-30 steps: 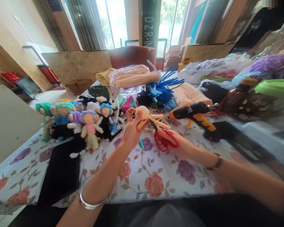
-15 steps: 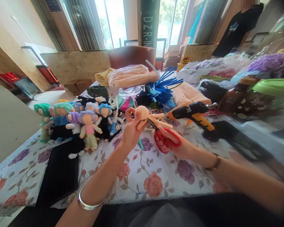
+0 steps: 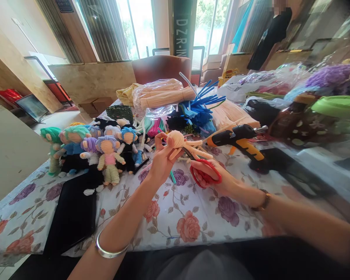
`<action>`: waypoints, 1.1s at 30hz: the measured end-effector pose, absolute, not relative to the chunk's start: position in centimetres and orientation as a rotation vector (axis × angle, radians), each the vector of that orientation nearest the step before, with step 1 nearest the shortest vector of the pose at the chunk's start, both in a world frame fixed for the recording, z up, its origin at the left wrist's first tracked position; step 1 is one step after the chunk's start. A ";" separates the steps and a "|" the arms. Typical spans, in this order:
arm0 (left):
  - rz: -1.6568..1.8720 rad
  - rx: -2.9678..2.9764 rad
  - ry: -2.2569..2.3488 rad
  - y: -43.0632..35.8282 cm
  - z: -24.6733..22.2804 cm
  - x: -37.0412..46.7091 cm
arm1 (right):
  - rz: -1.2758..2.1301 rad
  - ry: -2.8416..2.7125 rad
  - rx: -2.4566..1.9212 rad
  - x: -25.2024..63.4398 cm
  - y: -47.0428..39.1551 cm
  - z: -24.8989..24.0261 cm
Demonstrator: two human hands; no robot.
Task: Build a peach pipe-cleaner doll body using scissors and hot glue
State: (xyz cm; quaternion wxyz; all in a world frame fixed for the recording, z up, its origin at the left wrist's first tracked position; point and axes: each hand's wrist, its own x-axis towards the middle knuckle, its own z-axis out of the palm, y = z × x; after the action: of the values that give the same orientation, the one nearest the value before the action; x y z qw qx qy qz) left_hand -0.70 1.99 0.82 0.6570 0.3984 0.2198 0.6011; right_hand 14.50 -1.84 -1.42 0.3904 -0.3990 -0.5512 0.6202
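Note:
My left hand grips a peach-coloured doll body with a round wound head and thin limbs that point right. Red-handled scissors are in my right hand, with fingers through the loops. Their dark blades lie against the doll just below its head, close to my left fingertips. A black and orange glue gun rests on the table to the right of the doll. Finished-looking small dolls with coloured hair stand grouped to the left of my left hand.
A black tablet-like slab lies on the flowered tablecloth at the left. Behind the doll are blue pipe cleaners and plastic-wrapped peach bundles. Bags and a green-lidded container fill the right side. A person stands beyond.
The scissor handles have drawn closer together and my right hand has shifted slightly left. The person in the background has moved left.

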 end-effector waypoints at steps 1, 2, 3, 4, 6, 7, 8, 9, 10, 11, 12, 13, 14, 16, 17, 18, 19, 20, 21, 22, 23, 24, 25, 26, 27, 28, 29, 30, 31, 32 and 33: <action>1.359 0.904 0.505 2.0 0.8 -0.7 | 1.570 -1.391 -1.025 14.6 -1.7 -1.7; 1.356 0.907 0.510 2.0 0.8 -0.7 | 1.565 -1.380 -1.028 14.6 -1.6 -2.0; 1.356 0.910 0.511 2.0 0.8 -0.7 | 1.561 -1.371 -1.027 14.7 -1.4 -2.2; 1.355 0.915 0.510 2.0 0.8 -0.7 | 1.559 -1.372 -1.024 14.8 -1.3 -2.4; 1.352 0.926 0.503 2.0 0.8 -0.7 | 1.555 -1.399 -1.012 14.9 -1.2 -2.4; 1.349 0.927 0.504 2.0 0.9 -0.7 | 1.553 -1.422 -1.001 15.0 -1.2 -2.3; 1.345 0.924 0.509 2.0 0.9 -0.7 | 1.552 -1.447 -0.989 15.0 -1.3 -2.1; 1.343 0.918 0.515 2.0 0.9 -0.7 | 1.553 -1.466 -0.972 15.0 -1.5 -1.8; 1.343 0.910 0.522 2.0 0.9 -0.7 | 1.558 -1.473 -0.953 14.9 -1.6 -1.5; 1.344 0.902 0.527 2.0 0.9 -0.7 | 1.567 -1.470 -0.932 14.9 -1.8 -1.3; 1.345 0.897 0.529 2.0 0.9 -0.7 | 1.580 -1.459 -0.912 14.8 -2.0 -1.0; 1.346 0.895 0.528 2.0 0.9 -0.7 | 1.596 -1.440 -0.896 14.8 -2.1 -0.9; 1.348 0.894 0.526 2.0 0.9 -0.7 | 1.616 -1.416 -0.884 14.8 -2.2 -0.8; 1.350 0.894 0.524 2.0 0.9 -0.7 | 1.661 -1.373 -0.876 14.7 -2.2 -0.7; 1.350 0.896 0.522 2.0 0.8 -0.7 | 1.679 -1.353 -0.876 14.7 -2.2 -0.7; 1.350 0.899 0.520 2.0 0.8 -0.7 | 1.691 -1.337 -0.876 14.7 -2.1 -0.7; 1.350 0.902 0.516 2.0 0.8 -0.7 | 1.696 -1.325 -0.875 14.6 -2.1 -0.7; 1.349 0.906 0.512 2.0 0.8 -0.7 | 1.696 -1.318 -0.874 14.6 -2.1 -0.6; 1.347 0.910 0.508 2.0 0.8 -0.7 | 1.689 -1.316 -0.872 14.6 -2.1 -0.6; 1.344 0.914 0.509 2.0 0.8 -0.7 | 1.677 -1.320 -0.871 14.6 -2.1 -0.6; 1.343 0.917 0.513 2.0 0.9 -0.7 | 1.661 -1.331 -0.871 14.6 -2.1 -0.6; 1.341 0.917 0.521 2.0 0.9 -0.7 | 1.641 -1.348 -0.876 14.7 -2.1 -0.6; 1.341 0.916 0.530 2.0 0.9 -0.7 | 1.616 -1.370 -0.886 14.7 -2.1 -0.6; 1.341 0.915 0.538 2.0 0.9 -0.7 | 1.588 -1.397 -0.897 14.8 -2.1 -0.6; 1.343 0.915 0.542 2.0 0.9 -0.7 | 1.563 -1.422 -0.910 14.9 -2.1 -0.6; 1.344 0.919 0.541 2.0 0.9 -0.7 | 1.542 -1.441 -0.922 15.0 -2.0 -0.6; 1.346 0.925 0.536 2.0 0.8 -0.6 | 1.528 -1.456 -0.934 15.0 -1.9 -0.7; 1.346 0.932 0.528 2.0 0.8 -0.6 | 1.521 -1.466 -0.945 15.1 -1.9 -0.7; 1.346 0.938 0.521 2.0 0.8 -0.6 | 1.520 -1.472 -0.953 15.1 -1.8 -0.8; 1.346 0.941 0.515 2.0 0.8 -0.6 | 1.519 -1.475 -0.955 15.1 -1.7 -1.0; 1.346 0.941 0.511 2.0 0.8 -0.6 | 1.518 -1.475 -0.950 15.2 -1.6 -1.1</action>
State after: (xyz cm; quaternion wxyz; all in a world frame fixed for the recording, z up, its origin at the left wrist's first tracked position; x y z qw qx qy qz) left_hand -0.58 2.02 0.80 0.6524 0.4146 0.2252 0.5932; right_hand 15.18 -1.61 -1.12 0.3993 -0.3755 -0.5829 0.5998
